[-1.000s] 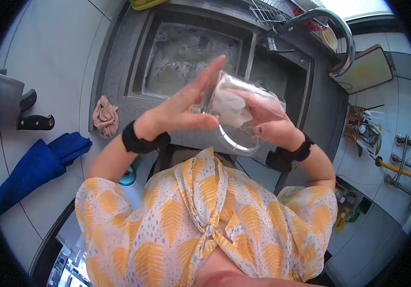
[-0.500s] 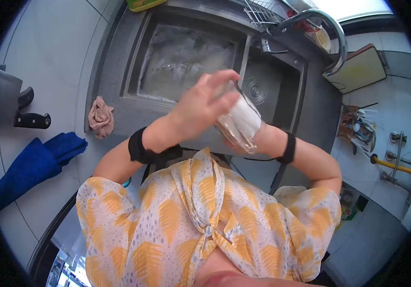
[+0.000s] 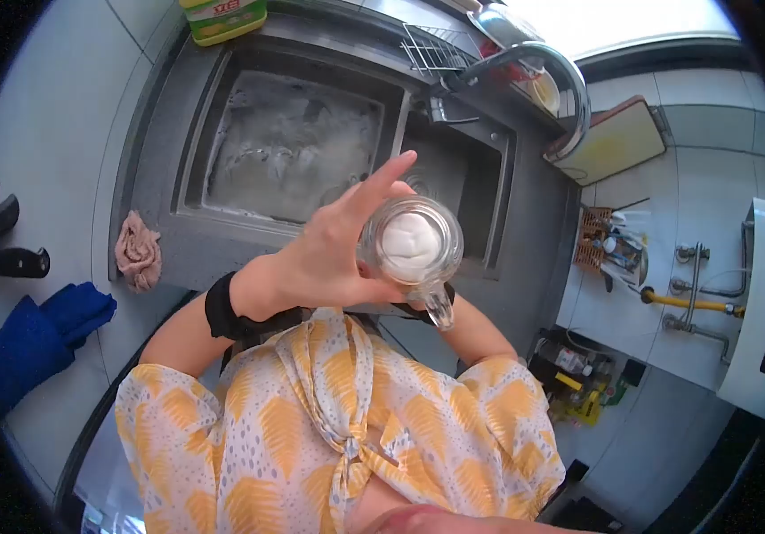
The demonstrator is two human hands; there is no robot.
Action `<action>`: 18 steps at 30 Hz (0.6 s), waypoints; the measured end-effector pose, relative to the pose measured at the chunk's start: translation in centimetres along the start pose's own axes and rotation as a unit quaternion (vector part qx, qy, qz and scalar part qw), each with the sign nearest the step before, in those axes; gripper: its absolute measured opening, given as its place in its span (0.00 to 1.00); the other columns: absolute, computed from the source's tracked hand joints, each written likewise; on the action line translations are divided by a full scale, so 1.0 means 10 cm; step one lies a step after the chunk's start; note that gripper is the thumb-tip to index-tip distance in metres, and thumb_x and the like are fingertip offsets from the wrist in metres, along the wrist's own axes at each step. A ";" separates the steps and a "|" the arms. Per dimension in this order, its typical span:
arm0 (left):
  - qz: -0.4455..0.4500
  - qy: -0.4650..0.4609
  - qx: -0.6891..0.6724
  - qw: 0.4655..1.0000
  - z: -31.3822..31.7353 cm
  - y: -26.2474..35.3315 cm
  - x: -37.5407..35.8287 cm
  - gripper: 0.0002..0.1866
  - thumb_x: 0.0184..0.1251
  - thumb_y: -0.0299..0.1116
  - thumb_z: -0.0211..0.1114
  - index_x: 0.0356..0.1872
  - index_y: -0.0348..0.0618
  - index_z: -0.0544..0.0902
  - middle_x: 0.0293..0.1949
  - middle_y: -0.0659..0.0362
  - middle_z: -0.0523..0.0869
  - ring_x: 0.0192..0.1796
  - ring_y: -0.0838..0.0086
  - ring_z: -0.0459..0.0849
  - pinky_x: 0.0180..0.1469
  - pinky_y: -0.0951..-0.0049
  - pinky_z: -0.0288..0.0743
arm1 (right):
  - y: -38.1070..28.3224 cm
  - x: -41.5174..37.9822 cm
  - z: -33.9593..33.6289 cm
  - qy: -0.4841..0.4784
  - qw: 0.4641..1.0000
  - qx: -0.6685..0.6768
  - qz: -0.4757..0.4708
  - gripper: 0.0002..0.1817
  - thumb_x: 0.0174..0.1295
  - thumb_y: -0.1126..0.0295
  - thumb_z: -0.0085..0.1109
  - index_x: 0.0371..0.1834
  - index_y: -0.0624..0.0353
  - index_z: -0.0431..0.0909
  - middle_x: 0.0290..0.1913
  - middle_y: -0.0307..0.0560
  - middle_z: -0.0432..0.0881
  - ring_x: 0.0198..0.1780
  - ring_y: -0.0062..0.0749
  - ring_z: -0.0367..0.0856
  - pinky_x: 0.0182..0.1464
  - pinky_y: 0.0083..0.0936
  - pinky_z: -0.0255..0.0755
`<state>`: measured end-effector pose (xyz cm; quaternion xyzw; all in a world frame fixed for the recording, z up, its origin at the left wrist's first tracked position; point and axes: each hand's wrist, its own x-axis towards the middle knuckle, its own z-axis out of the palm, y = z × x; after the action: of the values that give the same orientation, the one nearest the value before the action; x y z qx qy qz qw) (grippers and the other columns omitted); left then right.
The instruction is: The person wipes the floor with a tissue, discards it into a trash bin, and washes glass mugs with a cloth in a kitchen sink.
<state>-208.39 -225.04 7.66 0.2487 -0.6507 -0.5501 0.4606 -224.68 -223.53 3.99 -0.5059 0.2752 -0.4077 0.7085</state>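
A clear glass mug [image 3: 454, 233] is held up in front of my chest, its round end toward me and its handle pointing down and right. White bunched cloth [image 3: 411, 245] shows through the glass. My left hand [image 3: 334, 236] grips the mug's left side, thumb below, one finger stretched up and away, the others curled behind the glass. Behind the mug, my right hand is mostly hidden; it reaches up from below at the cloth, and only its forearm [image 3: 480, 329] and black wristband show.
Ahead is a grey double sink [image 3: 196, 169] with cloudy water in the left basin. A curved faucet [image 3: 574, 80] rises over the right one. A pink rag [image 3: 139, 254] and blue cloth [image 3: 44, 334] lie left, near black knife handles [image 3: 22, 262]. A cutting board [image 3: 618, 142] leans at right.
The mug has turned from lying sideways to facing me with its round end. My left hand has moved down and around its left side; my right hand has gone behind it. The view has shifted.
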 end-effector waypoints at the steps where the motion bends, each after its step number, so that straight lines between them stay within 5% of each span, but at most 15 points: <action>1: 0.011 -0.006 0.016 1.000 0.00 -0.01 0.00 0.58 0.30 0.28 0.77 0.68 0.43 0.49 0.52 0.47 0.73 0.53 0.57 0.75 0.56 0.66 0.67 | -0.05 0.00 0.05 0.047 0.997 -0.010 0.061 0.34 0.48 0.63 0.68 0.59 0.54 0.63 0.57 0.40 0.67 0.58 0.29 0.66 0.59 0.28 0.63; 7: 0.000 -0.050 0.049 0.998 -0.03 -0.03 -0.01 0.62 0.33 0.29 0.79 0.69 0.45 0.42 0.57 0.49 0.70 0.57 0.65 0.72 0.60 0.66 0.63 | 0.09 -0.01 -0.10 -0.018 0.996 0.035 0.084 0.33 0.48 0.65 0.67 0.59 0.55 0.65 0.57 0.41 0.68 0.58 0.29 0.66 0.61 0.27 0.62; 12: -0.005 -0.007 0.009 1.000 0.00 -0.09 -0.03 0.59 0.31 0.30 0.78 0.68 0.45 0.47 0.53 0.50 0.73 0.55 0.61 0.74 0.57 0.66 0.66 | 0.12 0.00 -0.14 -0.025 0.995 0.038 0.089 0.31 0.49 0.65 0.66 0.58 0.56 0.66 0.57 0.42 0.69 0.58 0.29 0.67 0.60 0.26 0.62; 18: -0.038 0.001 -0.007 0.999 -0.04 -0.13 -0.05 0.59 0.32 0.30 0.78 0.68 0.45 0.48 0.53 0.52 0.74 0.56 0.65 0.73 0.57 0.68 0.66 | 0.16 0.01 -0.10 -0.060 0.984 -0.168 -0.021 0.40 0.44 0.59 0.70 0.61 0.56 0.61 0.58 0.44 0.65 0.59 0.32 0.64 0.61 0.30 0.61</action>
<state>-208.02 -225.14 6.23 0.2710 -0.6361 -0.5716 0.4418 -224.96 -223.85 2.13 -0.6468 0.2858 -0.3394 0.6203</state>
